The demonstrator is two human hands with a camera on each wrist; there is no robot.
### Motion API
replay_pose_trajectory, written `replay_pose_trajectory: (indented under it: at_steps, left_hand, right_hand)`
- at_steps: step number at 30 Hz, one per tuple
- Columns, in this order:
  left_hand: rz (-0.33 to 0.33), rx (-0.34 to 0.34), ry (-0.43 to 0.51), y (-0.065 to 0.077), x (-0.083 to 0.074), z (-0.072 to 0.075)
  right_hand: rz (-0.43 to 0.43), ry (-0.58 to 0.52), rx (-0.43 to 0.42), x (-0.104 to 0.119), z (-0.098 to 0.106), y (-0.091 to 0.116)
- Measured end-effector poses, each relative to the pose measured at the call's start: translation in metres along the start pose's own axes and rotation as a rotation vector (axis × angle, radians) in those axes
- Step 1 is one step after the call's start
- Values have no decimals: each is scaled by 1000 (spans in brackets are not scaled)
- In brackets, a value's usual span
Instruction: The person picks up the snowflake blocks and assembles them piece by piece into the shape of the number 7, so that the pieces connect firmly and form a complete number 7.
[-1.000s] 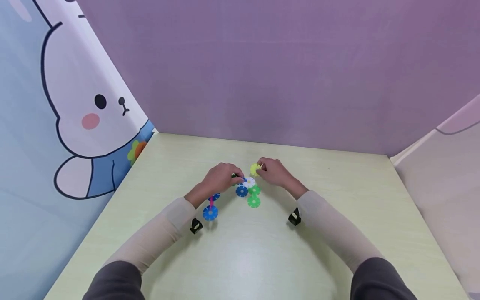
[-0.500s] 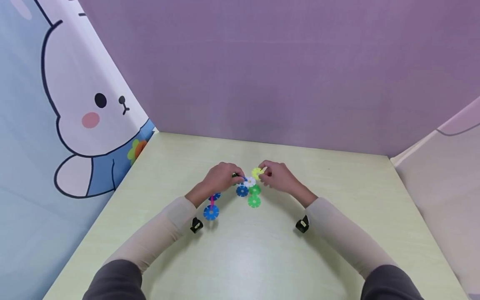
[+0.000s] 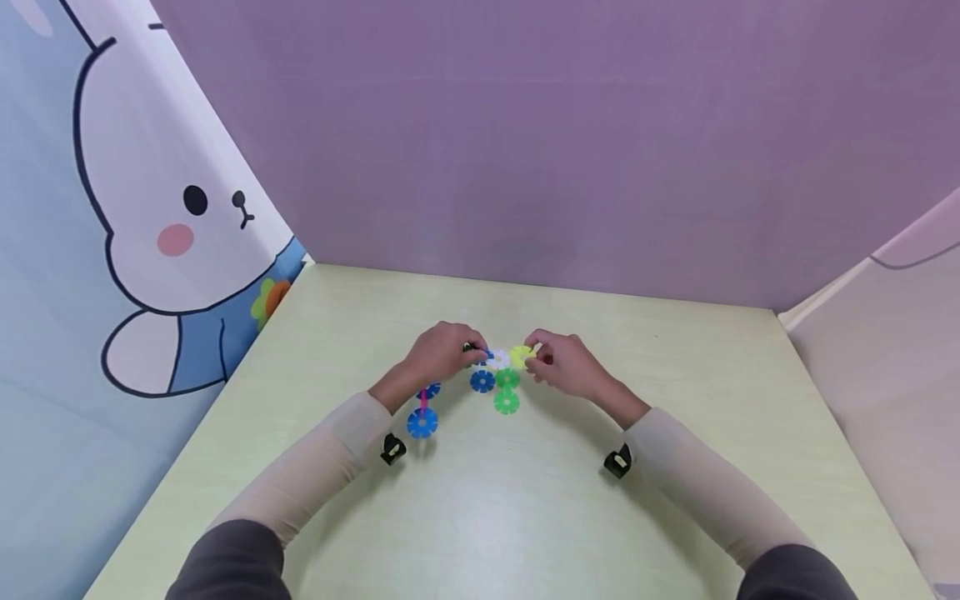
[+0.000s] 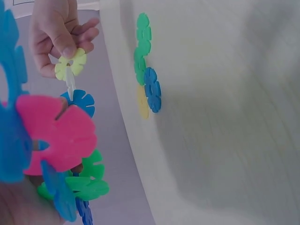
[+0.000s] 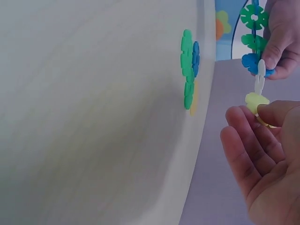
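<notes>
Now lower; yellow disc [image 4: 78, 60] against white disc [image 4: 70, 82]

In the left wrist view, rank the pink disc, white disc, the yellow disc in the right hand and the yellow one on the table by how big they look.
1. Pink disc, probably enlarged by nearness.
2. Held yellow disc.
Unranked: white disc and other yellow disc, both thin slivers about alike.
</notes>
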State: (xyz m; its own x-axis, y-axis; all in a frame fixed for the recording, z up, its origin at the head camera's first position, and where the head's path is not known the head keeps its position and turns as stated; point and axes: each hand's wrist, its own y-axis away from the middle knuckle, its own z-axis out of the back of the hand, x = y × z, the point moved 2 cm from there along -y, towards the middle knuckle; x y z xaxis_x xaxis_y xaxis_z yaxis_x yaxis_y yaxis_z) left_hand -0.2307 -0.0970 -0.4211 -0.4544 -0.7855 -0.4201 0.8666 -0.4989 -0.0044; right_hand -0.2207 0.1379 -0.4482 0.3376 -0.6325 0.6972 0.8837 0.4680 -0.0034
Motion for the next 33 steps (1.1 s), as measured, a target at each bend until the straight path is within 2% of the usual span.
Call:
replay_pose_trajectory:
  at_steps: [17, 23, 33]
  left_hand:
    - [8, 1, 3, -3, -4, 1]
    - [9, -14, 30, -3, -5, 1]
    - [52, -29, 73, -3, -11, 7]
  right_hand:
    - [106, 80, -55, 5, -3, 4]
    - [165, 126, -121, 7, -4, 5]
    - [163, 89, -190, 8, -4, 5]
